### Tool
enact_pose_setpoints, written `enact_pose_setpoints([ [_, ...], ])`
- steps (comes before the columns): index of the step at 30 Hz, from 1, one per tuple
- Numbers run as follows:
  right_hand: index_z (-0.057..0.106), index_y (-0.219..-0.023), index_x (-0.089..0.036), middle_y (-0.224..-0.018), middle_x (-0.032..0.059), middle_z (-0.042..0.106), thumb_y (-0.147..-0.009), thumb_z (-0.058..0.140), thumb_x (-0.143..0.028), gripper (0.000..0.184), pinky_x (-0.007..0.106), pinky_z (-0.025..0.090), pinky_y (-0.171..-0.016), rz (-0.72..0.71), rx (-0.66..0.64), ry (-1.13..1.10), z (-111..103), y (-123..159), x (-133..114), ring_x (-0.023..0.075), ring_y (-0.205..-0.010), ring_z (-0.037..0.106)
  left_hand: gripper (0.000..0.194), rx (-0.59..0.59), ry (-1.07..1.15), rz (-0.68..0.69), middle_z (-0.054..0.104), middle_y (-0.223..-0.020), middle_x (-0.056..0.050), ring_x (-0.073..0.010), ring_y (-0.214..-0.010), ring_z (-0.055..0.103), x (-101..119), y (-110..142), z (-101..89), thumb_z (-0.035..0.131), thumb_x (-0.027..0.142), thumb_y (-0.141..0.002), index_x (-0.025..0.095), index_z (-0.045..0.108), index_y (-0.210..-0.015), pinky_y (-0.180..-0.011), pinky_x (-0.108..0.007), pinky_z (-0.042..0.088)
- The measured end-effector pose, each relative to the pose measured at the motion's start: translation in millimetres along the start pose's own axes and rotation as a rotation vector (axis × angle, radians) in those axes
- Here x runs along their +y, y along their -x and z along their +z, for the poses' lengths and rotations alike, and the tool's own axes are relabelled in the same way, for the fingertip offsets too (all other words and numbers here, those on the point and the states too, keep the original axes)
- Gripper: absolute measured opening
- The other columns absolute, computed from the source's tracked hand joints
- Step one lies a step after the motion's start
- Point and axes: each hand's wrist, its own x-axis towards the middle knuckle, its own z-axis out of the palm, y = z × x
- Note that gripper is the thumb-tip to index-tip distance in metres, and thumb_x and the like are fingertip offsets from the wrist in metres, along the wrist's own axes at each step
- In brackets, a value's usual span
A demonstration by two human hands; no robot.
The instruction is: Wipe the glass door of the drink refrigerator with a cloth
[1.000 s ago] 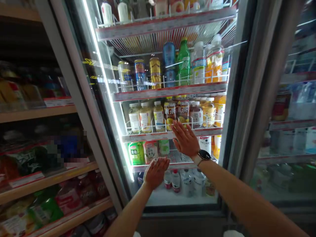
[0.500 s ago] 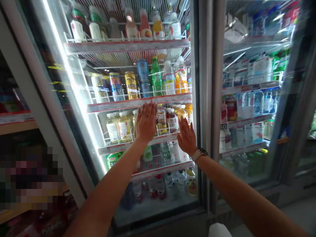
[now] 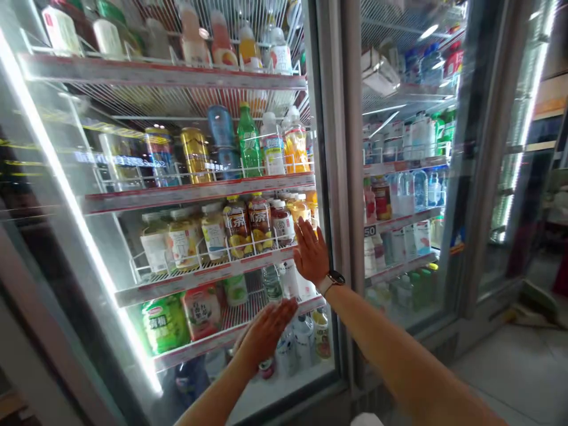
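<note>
My right hand (image 3: pixel 312 251), with a watch (image 3: pixel 332 281) at its wrist, is raised flat against the glass door of a drinks fridge, near the door's right frame (image 3: pixel 329 195). Its fingers are stretched out and it holds nothing. Lower and to the left, my left hand (image 3: pixel 268 328) is in front of the glass with straight fingers pointing right, also holding nothing. Whether it touches the glass, I cannot tell. Behind the glass near the right hand are tea bottles (image 3: pixel 260 222) and a dark red drink bottle (image 3: pixel 282 222).
Higher shelves hold a green soda bottle (image 3: pixel 249 142), a gold can (image 3: pixel 196 155) and an orange drink bottle (image 3: pixel 295 142). Green packs (image 3: pixel 164 322) stand lower left. Another glass-door fridge (image 3: pixel 399 219) adjoins on the right, with tiled floor (image 3: pixel 501 367) beyond.
My left hand has dropped from mid-shelf height to the lower shelf. My right hand stays flat by the door's right side. The view has turned right and come closer to the shelves.
</note>
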Motion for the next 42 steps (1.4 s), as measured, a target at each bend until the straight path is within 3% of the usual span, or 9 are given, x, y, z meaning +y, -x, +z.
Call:
enact_pose_setpoints([
  [3,0.000,-0.159,-0.012,-0.161,0.0133,0.031,-0.098,0.031,-0.025,0.070,0.050,0.021,-0.122,-0.002,0.015,0.011,1,0,0,0.0246,-0.151,0.023,0.068,0.040,0.052,-0.010,0.029,-0.162,-0.001,-0.0173,-0.152,0.019,-27,-17,-7.6,0.042,0.013,-0.083,0.021,0.041,-0.150,-0.127,-0.038,0.008],
  [10,0.001,-0.160,-0.013,-0.161,0.0127,0.032,-0.099,0.029,-0.028,0.068,0.049,0.024,-0.121,0.014,0.011,0.025,1,-1,-1,0.0244,-0.151,0.023,0.068,0.251,0.159,-0.491,0.032,-0.159,-0.010,-0.0249,-0.151,0.021,-145,-154,-51.2,0.040,0.017,-0.095,0.016,0.017,-0.158,-0.125,-0.050,0.019],
  [12,0.000,-0.160,-0.014,-0.161,0.0128,0.032,-0.099,0.028,-0.028,0.068,0.049,0.024,-0.121,0.008,0.032,0.025,1,-1,-2,0.0243,-0.151,0.024,0.068,0.252,0.159,-0.449,0.030,-0.160,-0.010,-0.0243,-0.151,0.022,-145,-169,-51.7,0.039,0.015,-0.095,0.015,0.013,-0.158,-0.125,-0.048,0.020],
  [15,0.000,-0.160,-0.014,-0.160,0.0129,0.033,-0.099,0.029,-0.027,0.068,0.049,0.025,-0.121,0.015,0.036,0.025,3,0,-2,0.0245,-0.150,0.027,0.071,0.190,0.144,-0.357,0.029,-0.160,-0.010,-0.0226,-0.150,0.023,-113,-159,-40.0,0.038,0.012,-0.093,0.013,0.008,-0.158,-0.126,-0.045,0.019],
  [22,-0.003,-0.160,-0.016,-0.159,0.0105,0.036,-0.097,0.027,-0.019,0.070,0.046,0.026,-0.121,0.027,0.047,0.041,4,2,0,0.0216,-0.149,0.027,0.068,0.117,0.092,-0.346,0.031,-0.159,-0.010,-0.0201,-0.152,0.017,-17,-79,-2.0,0.037,0.012,-0.089,0.009,0.023,-0.155,-0.127,-0.041,0.003],
  [27,-0.004,-0.159,-0.017,-0.161,0.0092,0.032,-0.096,0.027,-0.019,0.071,0.048,0.025,-0.121,0.038,-0.001,0.041,7,3,1,0.0228,-0.150,0.025,0.070,0.051,0.054,-0.193,0.031,-0.160,0.000,-0.0177,-0.152,0.014,31,-20,14.4,0.039,0.010,-0.080,0.021,0.042,-0.150,-0.127,-0.040,0.003],
  [31,-0.001,-0.159,-0.014,-0.160,0.0098,0.033,-0.095,0.031,-0.018,0.072,0.049,0.026,-0.121,0.043,-0.057,0.022,5,1,3,0.0238,-0.150,0.024,0.069,0.047,0.088,-0.095,0.035,-0.159,0.003,-0.0156,-0.152,0.015,5,-26,4.0,0.039,0.010,-0.081,0.024,0.043,-0.149,-0.127,-0.038,0.002],
  [38,-0.010,-0.159,-0.018,-0.165,0.0100,0.021,-0.099,0.022,-0.016,0.067,0.048,0.030,-0.121,0.091,-0.032,-0.074,-13,8,22,0.0216,-0.151,0.021,0.067,0.188,0.158,-0.404,0.032,-0.160,-0.009,-0.0231,-0.152,0.016,-116,-161,-41.7,0.040,0.013,-0.093,0.014,0.022,-0.157,-0.126,-0.048,0.013],
  [42,-0.009,-0.159,-0.018,-0.165,0.0118,0.019,-0.101,0.024,-0.020,0.067,0.055,0.028,-0.120,0.204,0.064,-0.035,-2,19,26,0.0258,-0.151,0.021,0.069,0.184,0.204,-0.357,0.027,-0.162,-0.009,-0.0241,-0.152,0.017,-114,-199,-42.2,0.039,0.008,-0.091,0.013,0.018,-0.157,-0.126,-0.048,0.019],
])
